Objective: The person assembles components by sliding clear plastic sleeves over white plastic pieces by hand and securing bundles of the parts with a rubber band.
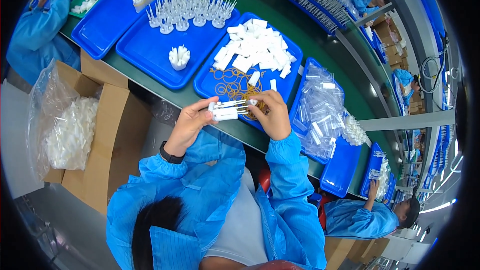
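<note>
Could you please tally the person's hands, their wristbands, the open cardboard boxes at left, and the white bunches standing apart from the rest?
Left hand and right hand: 2
Black wristband: 1
Open cardboard box: 1
White bunch: 1
Total: 5

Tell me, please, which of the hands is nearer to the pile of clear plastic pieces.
Right. The right hand is just to the left of the clear plastic pieces; the left hand is farther left, beyond the right hand.

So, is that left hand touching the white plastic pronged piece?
Touching. The head view shows the left hand gripping the white plastic pronged piece by its left end.
</note>
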`<control>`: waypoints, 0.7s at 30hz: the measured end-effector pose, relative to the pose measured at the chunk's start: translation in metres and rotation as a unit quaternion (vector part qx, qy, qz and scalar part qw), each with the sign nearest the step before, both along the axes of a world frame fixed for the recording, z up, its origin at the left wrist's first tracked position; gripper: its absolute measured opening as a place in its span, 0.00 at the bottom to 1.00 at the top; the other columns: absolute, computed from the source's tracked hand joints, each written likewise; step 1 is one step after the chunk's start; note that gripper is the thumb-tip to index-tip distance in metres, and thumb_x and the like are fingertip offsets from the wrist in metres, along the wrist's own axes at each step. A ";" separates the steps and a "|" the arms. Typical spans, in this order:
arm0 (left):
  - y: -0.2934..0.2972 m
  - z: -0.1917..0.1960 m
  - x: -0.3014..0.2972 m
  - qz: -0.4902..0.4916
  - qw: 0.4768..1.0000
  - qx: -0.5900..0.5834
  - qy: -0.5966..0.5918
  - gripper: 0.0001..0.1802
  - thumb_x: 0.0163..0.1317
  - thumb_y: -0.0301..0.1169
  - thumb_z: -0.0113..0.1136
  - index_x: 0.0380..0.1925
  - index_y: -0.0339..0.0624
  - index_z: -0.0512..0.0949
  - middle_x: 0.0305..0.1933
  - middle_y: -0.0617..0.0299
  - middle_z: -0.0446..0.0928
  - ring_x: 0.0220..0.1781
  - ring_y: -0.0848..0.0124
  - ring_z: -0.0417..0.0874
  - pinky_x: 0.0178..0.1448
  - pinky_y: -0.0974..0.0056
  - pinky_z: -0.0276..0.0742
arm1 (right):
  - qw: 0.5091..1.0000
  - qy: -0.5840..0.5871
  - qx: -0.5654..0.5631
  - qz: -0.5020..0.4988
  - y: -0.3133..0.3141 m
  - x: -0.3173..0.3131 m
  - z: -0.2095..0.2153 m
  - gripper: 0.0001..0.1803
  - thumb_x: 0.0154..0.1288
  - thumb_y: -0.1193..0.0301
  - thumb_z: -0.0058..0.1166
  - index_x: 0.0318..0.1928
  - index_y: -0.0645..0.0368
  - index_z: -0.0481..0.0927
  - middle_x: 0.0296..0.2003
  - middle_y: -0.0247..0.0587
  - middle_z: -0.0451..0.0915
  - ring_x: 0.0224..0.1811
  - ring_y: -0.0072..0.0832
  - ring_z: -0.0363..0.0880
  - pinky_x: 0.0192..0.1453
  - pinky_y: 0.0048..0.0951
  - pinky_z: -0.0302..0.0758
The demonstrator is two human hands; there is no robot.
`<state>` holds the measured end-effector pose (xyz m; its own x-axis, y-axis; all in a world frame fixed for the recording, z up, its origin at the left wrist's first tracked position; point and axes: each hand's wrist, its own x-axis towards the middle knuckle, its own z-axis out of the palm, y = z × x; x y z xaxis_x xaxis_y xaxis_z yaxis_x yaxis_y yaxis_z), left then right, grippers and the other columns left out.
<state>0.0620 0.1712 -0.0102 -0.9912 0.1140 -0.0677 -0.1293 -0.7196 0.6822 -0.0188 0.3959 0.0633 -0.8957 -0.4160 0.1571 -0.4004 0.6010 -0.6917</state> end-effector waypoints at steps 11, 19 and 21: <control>0.001 0.002 0.005 0.025 0.996 -0.072 0.047 0.23 0.63 0.26 0.61 0.58 0.31 0.72 0.48 0.60 0.73 0.49 0.70 0.80 0.51 0.66 0.79 | 0.995 0.085 -0.059 -0.008 0.013 0.022 0.035 0.11 0.50 0.81 0.68 0.34 0.64 0.80 0.41 0.50 0.84 0.38 0.29 0.85 0.36 0.24 0.80; 0.004 0.004 0.003 0.015 0.996 -0.076 0.052 0.22 0.63 0.25 0.60 0.58 0.32 0.73 0.46 0.60 0.74 0.49 0.70 0.79 0.50 0.68 0.80 | 0.965 0.235 -0.015 0.115 0.011 0.023 0.053 0.12 0.44 0.83 0.67 0.32 0.61 0.80 0.37 0.44 0.85 0.35 0.36 0.84 0.40 0.31 0.79; 0.004 0.005 0.003 0.013 0.996 -0.076 0.049 0.22 0.63 0.25 0.60 0.58 0.32 0.73 0.46 0.60 0.74 0.49 0.70 0.79 0.50 0.68 0.80 | 0.963 0.237 0.017 0.124 0.012 0.023 0.055 0.12 0.45 0.81 0.67 0.32 0.60 0.81 0.36 0.41 0.85 0.35 0.34 0.84 0.38 0.30 0.77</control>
